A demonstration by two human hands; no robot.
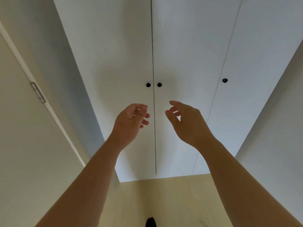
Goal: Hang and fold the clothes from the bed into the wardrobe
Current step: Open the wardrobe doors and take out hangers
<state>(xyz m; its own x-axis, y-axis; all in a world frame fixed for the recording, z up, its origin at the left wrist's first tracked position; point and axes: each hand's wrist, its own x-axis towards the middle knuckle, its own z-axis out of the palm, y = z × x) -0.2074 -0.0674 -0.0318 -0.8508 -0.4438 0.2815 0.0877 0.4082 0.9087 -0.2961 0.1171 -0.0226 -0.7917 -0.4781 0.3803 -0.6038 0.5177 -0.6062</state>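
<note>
Left hand: raised before the wardrobe, fingers loosely curled, released, grasping nothing; below the left knob and apart from it.
Right hand: raised at like height, fingers relaxed and slightly spread, released, grasping nothing; below and to the right of the right knob, apart from it.
Door seam: thin dark line running down between the two hands.
Knobs: left knob and right knob, small, black, round, side by side across the seam; third knob on the door further right.
Wardrobe: white, straight ahead; all visible doors closed.
Floor: pale wood, meeting the wardrobe base.
Side door: cream, at left, with a metal hinge.
Dark shape: at bottom edge; cannot tell what it is.
</note>
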